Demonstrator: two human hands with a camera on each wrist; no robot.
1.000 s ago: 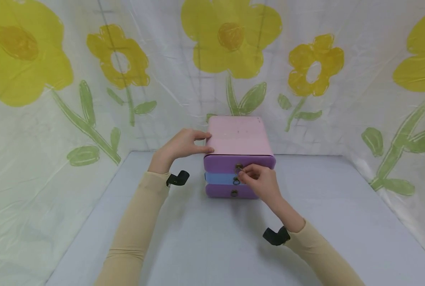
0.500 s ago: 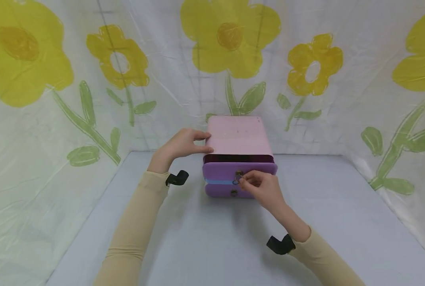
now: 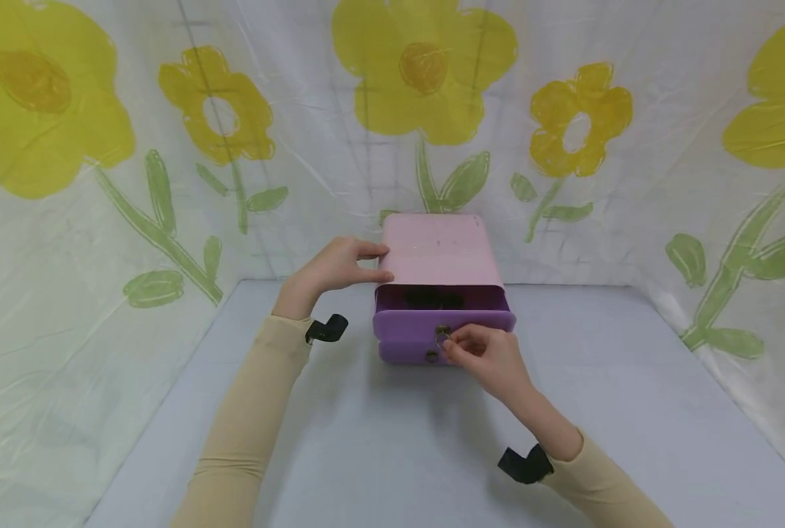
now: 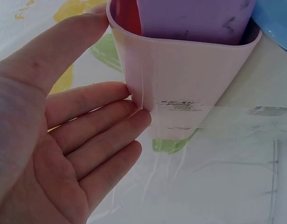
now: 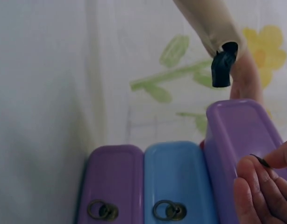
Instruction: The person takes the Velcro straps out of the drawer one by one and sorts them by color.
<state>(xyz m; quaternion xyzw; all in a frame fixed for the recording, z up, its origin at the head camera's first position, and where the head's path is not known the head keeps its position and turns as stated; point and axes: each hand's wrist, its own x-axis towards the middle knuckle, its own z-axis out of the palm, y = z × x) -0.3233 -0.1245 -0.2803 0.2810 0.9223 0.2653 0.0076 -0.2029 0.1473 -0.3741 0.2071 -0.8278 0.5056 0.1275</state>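
A small pink drawer cabinet (image 3: 440, 249) stands at the back of the table. Its purple top drawer (image 3: 402, 326) is pulled partway out, with a dark shape (image 3: 434, 297) inside. My right hand (image 3: 491, 356) pinches the drawer's ring pull (image 3: 442, 336) between thumb and fingertips. My left hand (image 4: 87, 140) touches the cabinet's left side, fingers fairly straight and thumb at the front rim. Beneath, the blue middle drawer (image 5: 176, 170) and the purple bottom drawer (image 5: 116, 172) are closed, each with its own ring pull.
The white table (image 3: 379, 447) runs toward me. Behind and around it hangs a white sheet (image 3: 313, 95) printed with yellow flowers. Black straps (image 3: 526, 464) sit on both wrists over beige sleeves.
Nearly closed a second ago, the top drawer has slid toward me, with my right hand drawing back on its ring. A dark shape inside now shows. My left hand stays at the cabinet's side.
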